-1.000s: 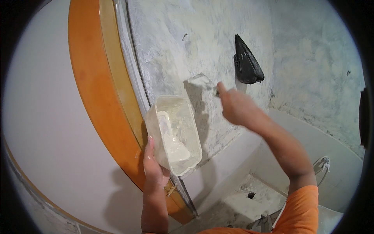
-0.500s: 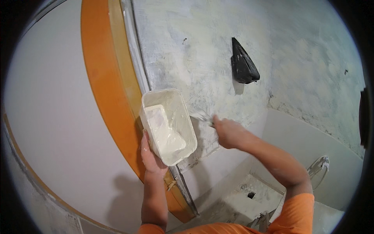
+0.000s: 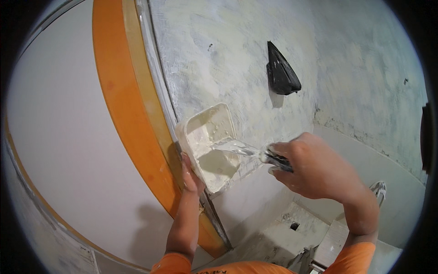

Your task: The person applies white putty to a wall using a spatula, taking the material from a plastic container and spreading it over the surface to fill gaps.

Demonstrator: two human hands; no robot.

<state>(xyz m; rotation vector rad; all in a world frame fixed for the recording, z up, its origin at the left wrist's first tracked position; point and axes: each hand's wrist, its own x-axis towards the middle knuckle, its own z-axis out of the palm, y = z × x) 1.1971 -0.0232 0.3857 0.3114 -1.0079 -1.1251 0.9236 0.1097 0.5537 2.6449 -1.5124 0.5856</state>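
Note:
A white rectangular plastic tub [image 3: 183, 132], smeared inside with pale filler paste, is tilted toward me. My left hand [image 3: 192, 176] grips it by its lower left side, with the thumb along the outer wall. In my right hand [image 3: 310, 166] is a putty knife [image 3: 239, 148], the fingers wrapped round its dark, paste-smeared handle. Its metal blade reaches over the tub's rim into the tub, and the tip lies close to the paste; whether it touches cannot be made out.
A patchy, skim-coated wall [image 3: 219, 73] stands ahead, with a black plastic-covered fixture [image 3: 284, 75] jutting from it. At left are an orange door frame [image 3: 114, 86] and a white door panel [image 3: 59, 114]. Below right, a dusty ledge [image 3: 273, 237] has a dark hole.
My right hand has brought the putty knife from the wall beside the tub into the tub. The tub has tipped and shifted slightly right.

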